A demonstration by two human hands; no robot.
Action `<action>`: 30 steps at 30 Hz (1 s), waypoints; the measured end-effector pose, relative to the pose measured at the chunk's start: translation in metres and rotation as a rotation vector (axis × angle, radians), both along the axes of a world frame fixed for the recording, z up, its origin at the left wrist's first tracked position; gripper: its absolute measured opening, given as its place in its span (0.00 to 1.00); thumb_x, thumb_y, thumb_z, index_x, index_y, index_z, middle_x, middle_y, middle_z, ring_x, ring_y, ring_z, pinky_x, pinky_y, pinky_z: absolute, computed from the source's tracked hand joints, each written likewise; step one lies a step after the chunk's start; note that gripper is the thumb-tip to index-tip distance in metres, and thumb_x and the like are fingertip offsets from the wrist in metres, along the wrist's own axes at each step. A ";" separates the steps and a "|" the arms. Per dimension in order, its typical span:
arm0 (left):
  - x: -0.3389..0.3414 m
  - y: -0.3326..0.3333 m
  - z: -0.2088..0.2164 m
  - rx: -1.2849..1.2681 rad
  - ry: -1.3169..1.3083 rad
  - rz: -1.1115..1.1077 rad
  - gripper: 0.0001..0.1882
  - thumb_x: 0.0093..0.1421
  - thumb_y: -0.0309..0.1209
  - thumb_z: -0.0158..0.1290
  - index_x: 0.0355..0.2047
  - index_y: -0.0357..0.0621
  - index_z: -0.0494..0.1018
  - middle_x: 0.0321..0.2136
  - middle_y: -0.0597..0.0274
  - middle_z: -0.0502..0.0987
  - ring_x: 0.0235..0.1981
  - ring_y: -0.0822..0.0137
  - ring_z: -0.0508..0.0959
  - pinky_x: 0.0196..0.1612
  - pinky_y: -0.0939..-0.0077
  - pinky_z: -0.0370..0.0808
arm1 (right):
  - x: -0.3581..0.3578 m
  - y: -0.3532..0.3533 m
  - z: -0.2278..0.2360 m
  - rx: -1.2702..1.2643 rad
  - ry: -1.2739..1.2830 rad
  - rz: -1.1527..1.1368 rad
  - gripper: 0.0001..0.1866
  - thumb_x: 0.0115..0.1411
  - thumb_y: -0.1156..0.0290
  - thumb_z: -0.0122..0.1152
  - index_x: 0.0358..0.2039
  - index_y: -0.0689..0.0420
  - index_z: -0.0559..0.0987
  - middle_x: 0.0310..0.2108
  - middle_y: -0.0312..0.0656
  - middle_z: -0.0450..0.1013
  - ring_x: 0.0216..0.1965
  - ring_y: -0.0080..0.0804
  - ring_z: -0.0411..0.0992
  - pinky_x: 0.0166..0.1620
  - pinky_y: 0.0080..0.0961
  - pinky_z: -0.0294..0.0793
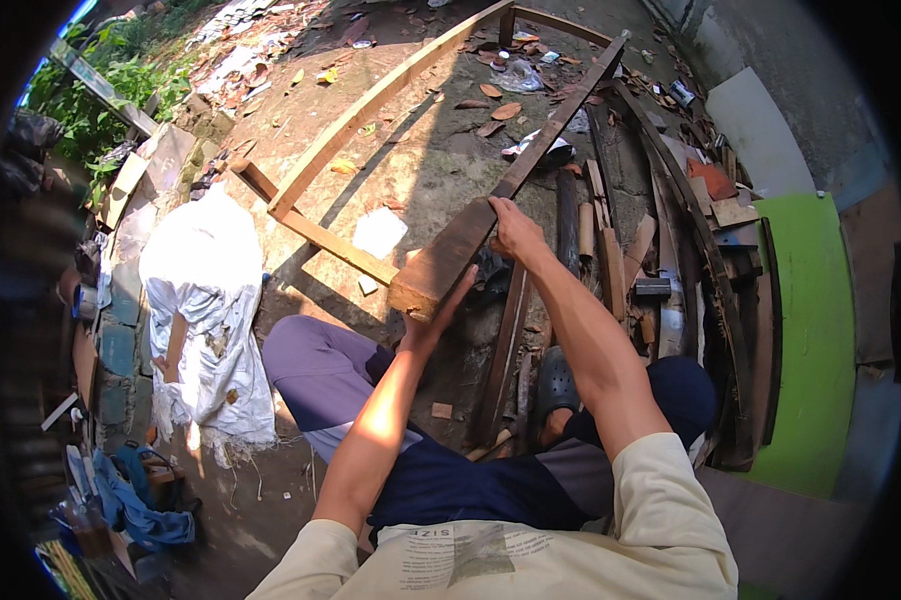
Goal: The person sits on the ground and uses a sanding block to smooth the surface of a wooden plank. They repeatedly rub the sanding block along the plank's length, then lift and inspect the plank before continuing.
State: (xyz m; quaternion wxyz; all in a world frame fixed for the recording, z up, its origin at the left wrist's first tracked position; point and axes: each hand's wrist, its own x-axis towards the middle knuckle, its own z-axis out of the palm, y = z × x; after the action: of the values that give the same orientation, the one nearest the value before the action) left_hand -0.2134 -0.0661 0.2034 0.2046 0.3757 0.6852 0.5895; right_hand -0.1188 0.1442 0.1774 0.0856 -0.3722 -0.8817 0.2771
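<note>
Long dark brown wooden plank [530, 160] running away up and to the right over the dirt ground [420, 170], near end raised at the knees. Left hand [432, 315] cupped under that blunt near end, fingers spread along its edge. Right hand [515, 235] closed over the plank's top edge slightly farther along. Pale wooden frame [370, 105] lying beyond, to the left.

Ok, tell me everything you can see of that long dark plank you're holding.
The long dark plank is a weathered brown wooden beam, rectangular in section, with a rough, lighter sawn near end. It runs from in front of the person's knees away to the upper right, its far end near a light wooden frame lying on the dirt. The left hand supports the near end from below; the right hand presses on its right edge.
</note>
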 end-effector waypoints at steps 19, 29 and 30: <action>0.004 0.013 -0.042 0.102 0.356 0.101 0.25 0.56 0.34 0.71 0.50 0.40 0.74 0.40 0.58 0.82 0.42 0.63 0.83 0.46 0.68 0.79 | 0.005 0.004 -0.005 -0.008 -0.037 0.087 0.50 0.51 0.72 0.68 0.73 0.47 0.56 0.75 0.47 0.52 0.64 0.57 0.67 0.61 0.49 0.74; 0.002 0.002 -0.016 -0.105 0.075 0.021 0.30 0.59 0.46 0.68 0.53 0.40 0.75 0.48 0.55 0.80 0.50 0.58 0.79 0.54 0.63 0.74 | 0.000 0.001 -0.004 -0.056 -0.064 0.077 0.50 0.52 0.72 0.67 0.74 0.50 0.53 0.76 0.50 0.49 0.68 0.55 0.63 0.65 0.46 0.71; 0.003 0.003 -0.012 -0.079 0.070 0.026 0.30 0.56 0.46 0.70 0.52 0.41 0.75 0.45 0.57 0.81 0.48 0.59 0.81 0.52 0.63 0.76 | 0.001 0.005 -0.011 -0.067 -0.034 0.070 0.51 0.52 0.72 0.66 0.75 0.51 0.52 0.76 0.51 0.49 0.69 0.55 0.62 0.66 0.45 0.70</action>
State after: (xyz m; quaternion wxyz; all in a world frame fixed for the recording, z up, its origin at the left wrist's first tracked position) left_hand -0.2103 -0.0632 0.1915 0.1875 0.3787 0.7196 0.5510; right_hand -0.1181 0.1492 0.1661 0.0482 -0.3484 -0.8858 0.3027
